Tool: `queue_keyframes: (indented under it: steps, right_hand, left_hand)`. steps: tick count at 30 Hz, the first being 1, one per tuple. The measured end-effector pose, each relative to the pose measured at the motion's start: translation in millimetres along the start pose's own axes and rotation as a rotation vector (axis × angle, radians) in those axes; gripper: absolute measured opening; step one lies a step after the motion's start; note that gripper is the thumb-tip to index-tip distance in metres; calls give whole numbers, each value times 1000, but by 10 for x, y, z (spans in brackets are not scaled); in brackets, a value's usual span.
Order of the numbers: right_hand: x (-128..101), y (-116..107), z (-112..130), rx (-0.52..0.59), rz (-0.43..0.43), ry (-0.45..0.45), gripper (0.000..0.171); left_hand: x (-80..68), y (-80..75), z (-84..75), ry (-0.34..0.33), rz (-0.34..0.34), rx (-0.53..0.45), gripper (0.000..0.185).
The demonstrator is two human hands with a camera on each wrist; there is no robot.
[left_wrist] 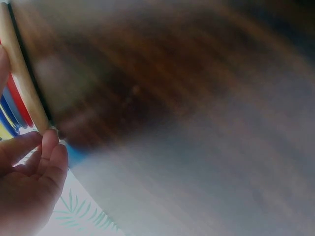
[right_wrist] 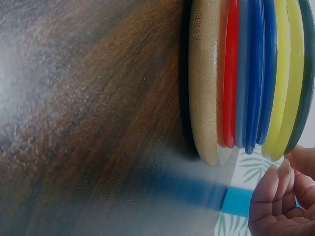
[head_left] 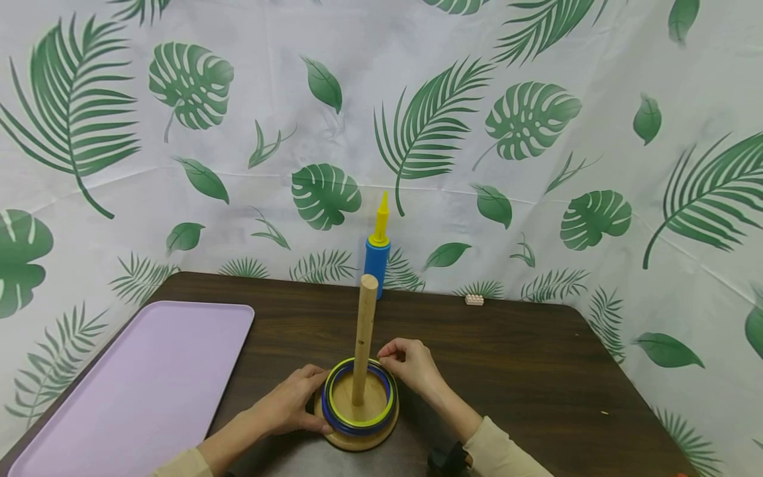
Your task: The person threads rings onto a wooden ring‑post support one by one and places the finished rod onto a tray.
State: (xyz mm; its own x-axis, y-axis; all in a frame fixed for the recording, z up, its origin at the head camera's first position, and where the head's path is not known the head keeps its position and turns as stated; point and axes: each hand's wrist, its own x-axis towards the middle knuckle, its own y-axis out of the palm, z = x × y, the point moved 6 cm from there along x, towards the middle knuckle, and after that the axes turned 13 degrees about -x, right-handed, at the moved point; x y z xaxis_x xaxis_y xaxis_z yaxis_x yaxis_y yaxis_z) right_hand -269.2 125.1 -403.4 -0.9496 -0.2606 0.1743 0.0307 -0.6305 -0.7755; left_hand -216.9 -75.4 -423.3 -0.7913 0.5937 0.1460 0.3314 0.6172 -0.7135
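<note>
The wooden base (head_left: 357, 437) is gripped at its near-left rim by the left hand (head_left: 295, 401); the top ring (head_left: 359, 397) is pinched at its far-right edge by the right hand (head_left: 411, 364); between both hands the peg (head_left: 364, 338) stands upright, equally near each.

Left wrist view: bench (left_wrist: 162, 98) heavily blurred, grain smeared. Ring stack (left_wrist: 11, 110) cut off at left edge. Right wrist view: top ring (right_wrist: 306, 73) clipped at right edge. Head view: pink tray (head_left: 137, 384) runs off lower left; small block (head_left: 474, 299) too small to identify.
</note>
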Motion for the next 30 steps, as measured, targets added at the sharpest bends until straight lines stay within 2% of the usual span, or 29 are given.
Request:
queue_keyframes:
  steps: [5,15,21,26,30]
  right_hand:
    - [-15,-18,0,23,-12,-10,7]
    - [-20,-165,74,95,-118,-8,5]
    - [-63,-227,125,139,-144,4,5]
    - [-105,-252,169,253,-132,3,12]
    - [-147,-259,248,327,-114,-50,20]
  left_hand:
    - [4,9,0,-4,3,-5,79]
    - [1,7,-10,0,0,-7,79]
    - [-3,4,-15,-2,-2,-9,79]
    - [-6,3,-16,-11,2,-18,80]
    - [-8,3,-20,-7,-1,-15,80]
